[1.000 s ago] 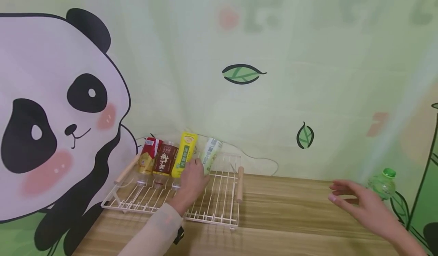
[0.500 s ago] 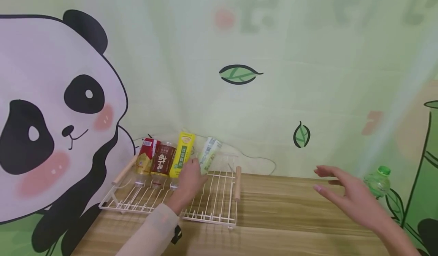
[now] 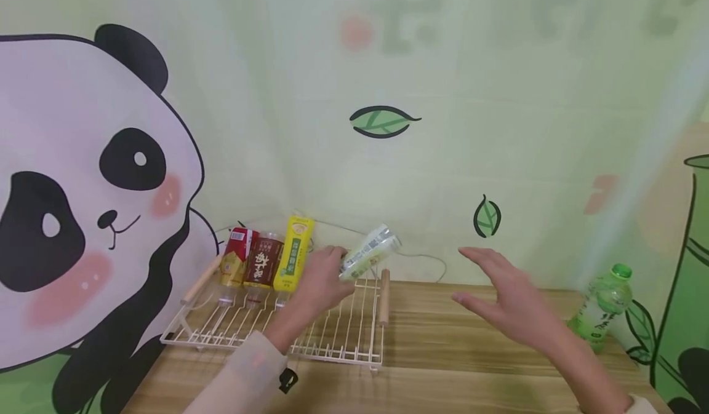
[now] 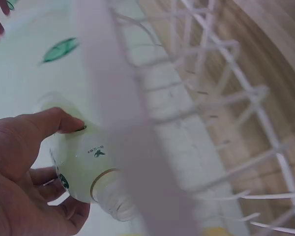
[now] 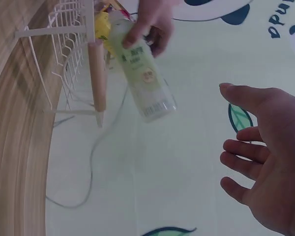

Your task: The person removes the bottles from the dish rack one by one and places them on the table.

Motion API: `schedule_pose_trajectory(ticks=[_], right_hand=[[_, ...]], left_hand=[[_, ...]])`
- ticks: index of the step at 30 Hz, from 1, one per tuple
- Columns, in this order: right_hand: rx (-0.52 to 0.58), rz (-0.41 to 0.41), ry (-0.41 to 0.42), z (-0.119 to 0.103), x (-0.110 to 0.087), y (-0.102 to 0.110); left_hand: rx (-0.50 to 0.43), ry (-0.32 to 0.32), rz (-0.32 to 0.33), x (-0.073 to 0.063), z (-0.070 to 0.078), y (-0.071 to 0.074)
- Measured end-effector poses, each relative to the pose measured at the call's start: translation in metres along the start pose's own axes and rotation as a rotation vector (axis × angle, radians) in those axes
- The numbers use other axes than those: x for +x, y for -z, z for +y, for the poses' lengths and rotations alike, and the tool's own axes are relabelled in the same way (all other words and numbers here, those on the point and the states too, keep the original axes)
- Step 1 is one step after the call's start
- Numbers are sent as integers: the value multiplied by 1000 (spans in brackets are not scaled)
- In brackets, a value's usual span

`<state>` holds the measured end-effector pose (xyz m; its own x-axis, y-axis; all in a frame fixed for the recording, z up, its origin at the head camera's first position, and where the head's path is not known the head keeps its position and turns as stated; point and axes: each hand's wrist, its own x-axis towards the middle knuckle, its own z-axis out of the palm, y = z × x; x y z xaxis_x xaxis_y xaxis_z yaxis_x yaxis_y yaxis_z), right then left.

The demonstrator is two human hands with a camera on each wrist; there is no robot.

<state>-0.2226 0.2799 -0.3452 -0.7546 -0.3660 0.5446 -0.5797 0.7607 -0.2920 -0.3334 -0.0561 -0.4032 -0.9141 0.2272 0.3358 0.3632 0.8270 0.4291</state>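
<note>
My left hand [image 3: 318,282] grips a pale green-and-white bottle [image 3: 370,253] over the right part of the white wire rack [image 3: 338,358]. In the left wrist view the thumb lies on one side of the bottle [image 4: 88,157], fingers curled round the other, with the clear neck end pointing down. The bottle leans, its base up and to the right; in the right wrist view a barcode shows near that base. My right hand [image 3: 506,297] hangs in the air right of the rack, thumb and fingers spread apart, touching nothing.
In the rack's left part lean a red-and-gold pack [image 3: 235,260], a brown-labelled container [image 3: 264,260] and a yellow pack [image 3: 293,254]. Wooden handles [image 3: 384,297] edge the rack. A green-capped bottle [image 3: 604,303] stands at the table's right. A printed curtain [image 3: 432,174] hangs behind.
My left hand has lifted the pale bottle and swung it rightward, tilting it further. My right hand has moved left toward it. More of the green-capped bottle now shows.
</note>
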Motion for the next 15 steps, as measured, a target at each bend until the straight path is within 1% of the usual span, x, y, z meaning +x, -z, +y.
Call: schedule_pose_trajectory(ticks=[3, 5, 8, 11, 15], right_hand=[[-5, -22, 30, -7, 10, -11], [-21, -22, 65, -11, 15, -17], [-53, -20, 113, -15, 20, -27], [-95, -24, 152, -17, 22, -35], [-160, -47, 188, -17, 26, -45]], left_hand=[[26, -84, 1, -7, 13, 6], [37, -133, -6, -12, 21, 9], [54, -201, -28, -17, 33, 13], [80, -249, -53, -22, 44, 15], [96, -284, -82, -27, 57, 18]])
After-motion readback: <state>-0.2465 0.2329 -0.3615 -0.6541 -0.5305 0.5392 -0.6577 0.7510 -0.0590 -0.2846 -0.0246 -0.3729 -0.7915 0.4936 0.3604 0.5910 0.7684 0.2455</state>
